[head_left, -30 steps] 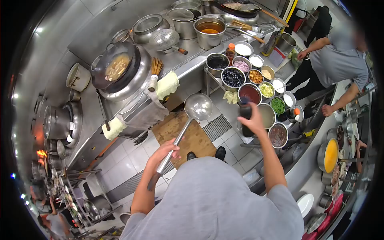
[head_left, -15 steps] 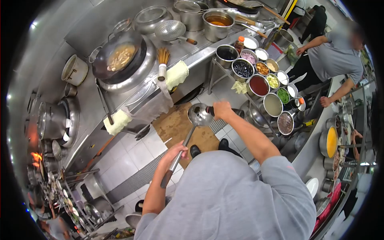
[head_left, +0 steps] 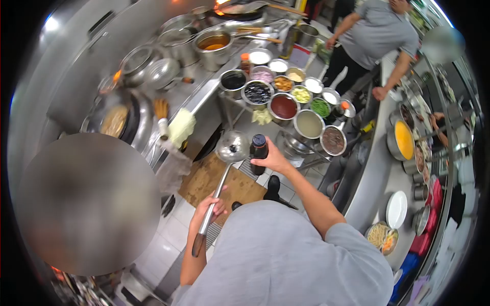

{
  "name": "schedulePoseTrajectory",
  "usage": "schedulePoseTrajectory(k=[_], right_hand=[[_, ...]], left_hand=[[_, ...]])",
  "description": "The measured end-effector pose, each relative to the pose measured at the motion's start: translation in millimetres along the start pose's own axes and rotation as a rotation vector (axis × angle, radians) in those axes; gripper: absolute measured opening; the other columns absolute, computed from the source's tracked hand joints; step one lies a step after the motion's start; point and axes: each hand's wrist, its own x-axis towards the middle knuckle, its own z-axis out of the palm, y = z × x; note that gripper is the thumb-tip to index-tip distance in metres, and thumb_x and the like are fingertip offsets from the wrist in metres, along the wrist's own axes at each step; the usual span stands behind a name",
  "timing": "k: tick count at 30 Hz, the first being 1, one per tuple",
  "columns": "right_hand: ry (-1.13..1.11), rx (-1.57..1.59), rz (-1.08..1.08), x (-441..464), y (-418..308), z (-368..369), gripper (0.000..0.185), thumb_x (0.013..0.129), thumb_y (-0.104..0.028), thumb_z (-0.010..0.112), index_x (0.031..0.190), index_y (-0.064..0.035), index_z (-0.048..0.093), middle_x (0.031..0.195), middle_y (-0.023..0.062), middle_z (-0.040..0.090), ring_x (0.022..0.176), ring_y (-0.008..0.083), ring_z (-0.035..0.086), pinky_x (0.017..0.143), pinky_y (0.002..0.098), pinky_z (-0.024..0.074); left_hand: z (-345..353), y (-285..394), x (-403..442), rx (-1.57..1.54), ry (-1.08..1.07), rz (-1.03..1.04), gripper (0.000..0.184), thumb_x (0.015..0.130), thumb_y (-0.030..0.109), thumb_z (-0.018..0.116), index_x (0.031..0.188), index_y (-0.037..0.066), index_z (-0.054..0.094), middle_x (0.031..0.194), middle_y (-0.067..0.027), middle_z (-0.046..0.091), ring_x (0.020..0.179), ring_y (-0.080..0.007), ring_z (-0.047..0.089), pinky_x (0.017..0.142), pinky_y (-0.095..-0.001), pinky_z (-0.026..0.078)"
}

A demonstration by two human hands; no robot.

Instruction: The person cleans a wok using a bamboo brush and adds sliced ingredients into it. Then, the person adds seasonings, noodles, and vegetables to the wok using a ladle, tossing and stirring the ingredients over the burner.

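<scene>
My left hand (head_left: 210, 205) is closed round the metal handle of a long ladle (head_left: 219, 189). A little dark liquid lies in the ladle's bowl (head_left: 233, 146), which faces up. Just right of the bowl, my right hand (head_left: 274, 157) grips a dark bottle (head_left: 259, 153) that stands upright in the air, its top towards me. Bottle and bowl are close together but apart. Beyond them are metal pots of sauces and toppings, among them a red sauce (head_left: 284, 106), a pale liquid (head_left: 309, 124) and chopped greens (head_left: 320, 106).
At the left a wok (head_left: 115, 118) with food sits on the range, near a bamboo brush (head_left: 162, 118). A pot of orange liquid (head_left: 213, 46) stands behind. Another person (head_left: 377, 33) stands at the right counter, near a white plate (head_left: 396, 209). A blurred disc covers the lower left.
The bottle was tipped over the ladle bowl half a second ago and is now upright, beside it. Dark liquid shows in the bowl. The view has shifted, and the other person has come nearer.
</scene>
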Motion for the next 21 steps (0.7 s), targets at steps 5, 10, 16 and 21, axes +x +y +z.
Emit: schedulePoseTrajectory(k=[5,10,16,21], right_hand=[[0.118,0.369,-0.092,-6.8,-31.7,-94.4,0.076,0.071,-0.012,0.087,0.132,-0.0079,0.042,0.118,0.0089,0.06,0.112,0.0192,0.06,0.099,0.0381,0.0469],[0.391,0.219,-0.143,-32.9,-63.8,-246.2,0.074,0.068,-0.012,0.088,0.129,-0.0058,0.045,0.116,0.0096,0.062,0.112,0.0218,0.061,0.1,0.0385,0.0468],[0.997,-0.451,-0.027,-38.6,-19.8,-347.9,0.074,0.067,-0.018,0.087,0.127,-0.0008,0.049,0.114,0.0163,0.064,0.104,0.028,0.065,0.093,0.0365,0.0491],[1.235,-0.318,0.147,-16.1,122.3,-393.6,0.076,0.065,-0.021,0.088,0.126,-0.002,0.047,0.113,0.0179,0.063,0.104,0.0299,0.064,0.091,0.0385,0.0484]], left_hand=[[25.1,-0.4,24.3,-0.014,0.02,0.044,0.066,0.089,0.017,0.052,0.15,0.003,0.031,0.055,-0.0002,0.043,0.053,-0.0146,0.047,0.074,-0.0387,0.052],[43.3,8.2,37.0,0.037,0.064,0.101,0.067,0.088,0.016,0.052,0.151,0.003,0.031,0.053,0.0007,0.042,0.053,-0.0145,0.047,0.073,-0.039,0.05],[60.3,13.4,54.1,0.038,0.157,0.164,0.065,0.089,0.015,0.05,0.15,0.004,0.033,0.055,0.0006,0.044,0.054,-0.0142,0.047,0.074,-0.0386,0.049],[86.5,10.7,70.5,0.042,0.289,0.223,0.06,0.089,0.016,0.048,0.147,0.002,0.038,0.055,0.0008,0.044,0.053,-0.0142,0.045,0.073,-0.0376,0.05]])
